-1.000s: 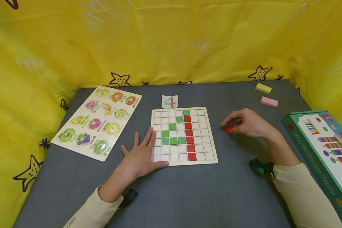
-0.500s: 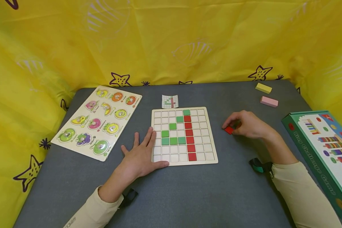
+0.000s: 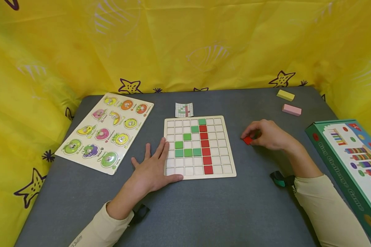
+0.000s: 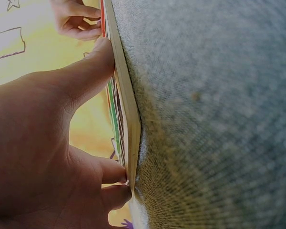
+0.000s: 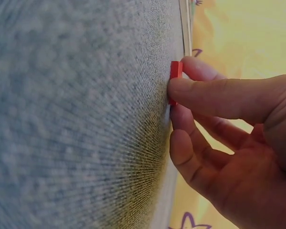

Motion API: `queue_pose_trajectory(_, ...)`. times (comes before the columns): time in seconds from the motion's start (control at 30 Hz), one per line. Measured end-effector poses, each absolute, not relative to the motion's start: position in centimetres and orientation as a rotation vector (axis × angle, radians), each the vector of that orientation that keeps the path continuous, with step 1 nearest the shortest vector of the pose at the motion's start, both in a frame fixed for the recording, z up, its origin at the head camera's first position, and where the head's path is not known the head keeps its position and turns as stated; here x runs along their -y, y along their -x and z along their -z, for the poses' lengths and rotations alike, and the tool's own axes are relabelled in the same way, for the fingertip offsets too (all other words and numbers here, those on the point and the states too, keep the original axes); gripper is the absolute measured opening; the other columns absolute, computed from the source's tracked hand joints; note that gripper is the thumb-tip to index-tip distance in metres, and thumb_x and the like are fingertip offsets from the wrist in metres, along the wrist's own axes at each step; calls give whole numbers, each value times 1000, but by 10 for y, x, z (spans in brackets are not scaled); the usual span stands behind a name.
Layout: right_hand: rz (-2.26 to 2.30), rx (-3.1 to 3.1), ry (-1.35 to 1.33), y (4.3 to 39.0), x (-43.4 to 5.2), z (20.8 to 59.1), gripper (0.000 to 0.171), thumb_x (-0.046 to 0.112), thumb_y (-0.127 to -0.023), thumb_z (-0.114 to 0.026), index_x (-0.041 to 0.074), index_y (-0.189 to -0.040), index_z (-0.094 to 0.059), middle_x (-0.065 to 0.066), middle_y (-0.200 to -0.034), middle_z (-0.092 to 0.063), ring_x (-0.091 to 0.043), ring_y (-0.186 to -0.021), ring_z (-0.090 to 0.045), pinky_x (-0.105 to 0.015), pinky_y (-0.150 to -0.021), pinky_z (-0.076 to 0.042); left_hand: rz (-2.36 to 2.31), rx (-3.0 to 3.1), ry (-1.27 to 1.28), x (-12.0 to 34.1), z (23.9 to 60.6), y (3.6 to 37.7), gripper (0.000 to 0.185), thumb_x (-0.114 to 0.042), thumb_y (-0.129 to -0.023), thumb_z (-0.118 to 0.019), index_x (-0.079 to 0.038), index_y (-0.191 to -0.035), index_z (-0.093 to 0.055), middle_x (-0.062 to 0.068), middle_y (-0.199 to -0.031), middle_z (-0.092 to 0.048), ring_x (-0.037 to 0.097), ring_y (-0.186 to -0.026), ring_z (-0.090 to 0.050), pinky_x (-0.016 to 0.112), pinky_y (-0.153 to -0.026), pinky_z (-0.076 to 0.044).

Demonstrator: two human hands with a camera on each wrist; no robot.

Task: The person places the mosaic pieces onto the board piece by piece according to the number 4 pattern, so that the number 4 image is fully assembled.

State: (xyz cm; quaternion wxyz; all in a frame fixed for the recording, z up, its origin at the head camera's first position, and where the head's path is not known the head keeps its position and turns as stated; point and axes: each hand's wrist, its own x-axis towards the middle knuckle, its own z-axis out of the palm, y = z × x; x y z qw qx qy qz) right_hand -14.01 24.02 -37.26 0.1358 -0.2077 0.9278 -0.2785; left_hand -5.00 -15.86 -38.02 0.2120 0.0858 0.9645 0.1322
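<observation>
The right hand (image 3: 270, 134) pinches a small flat red tile (image 3: 247, 140) on the grey felt-like table (image 3: 204, 209), right of the wooden grid board (image 3: 199, 147). The left hand (image 3: 154, 168) lies flat with straight fingers against the board's left edge, seemingly touching it.

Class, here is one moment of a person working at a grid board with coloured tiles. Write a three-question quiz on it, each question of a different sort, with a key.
1. True or false: the left hand lies flat against the grid board.
2. What does the right hand pinch? A) red tile B) pink block C) yellow block
3. Fill in: the pattern card lies just beyond the board's ____ edge.

Key: 1 true. 2 A, the red tile. 3 far.
</observation>
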Motion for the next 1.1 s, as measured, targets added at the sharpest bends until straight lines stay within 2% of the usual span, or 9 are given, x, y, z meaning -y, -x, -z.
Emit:
queue_pose_trajectory(0.2, 803, -2713, 574, 140, -240, 373, 27, 1, -83, -84, 15, -105, -82, -2, -98, -76, -20, -88, -66, -25, -73, -51, -367, -2681, -241, 158, 380, 50, 119, -73, -84, -72, -14, -169, -12, 3, -177, 0, 55, -157, -1, 95, -100, -10)
queue_pose_trajectory(0.4, 852, -2705, 575, 139, -238, 373, 27, 1, -83, -84, 13, -107, -82, -3, -100, -78, -20, -88, -69, -23, -72, -52, -369, -2684, -240, 158, 381, 50, 119, -73, -84, -72, -14, -169, -12, 4, -177, 0, 55, -157, -1, 95, -100, -10)
queue_pose_trajectory(0.7, 860, -2719, 529, 137, -230, 374, 26, 7, -84, -86, 16, -108, -83, 0, -97, -79, -14, -84, -67, -22, -70, -51, -368, -2685, -237, 159, 381, 50, 119, -73, -84, -72, -15, -169, -13, 4, -177, -1, 55, -157, -1, 94, -100, -9)
queue_pose_trajectory(1.1, 931, -2690, 457, 126, -207, 368, 25, 10, -84, -87, 15, -108, -83, -2, -97, -79, -17, -87, -68, -24, -69, -52, -358, -2676, -228, 158, 380, 51, 120, -74, -83, -72, -15, -169, -12, 4, -177, 0, 55, -157, -1, 94, -101, -9)
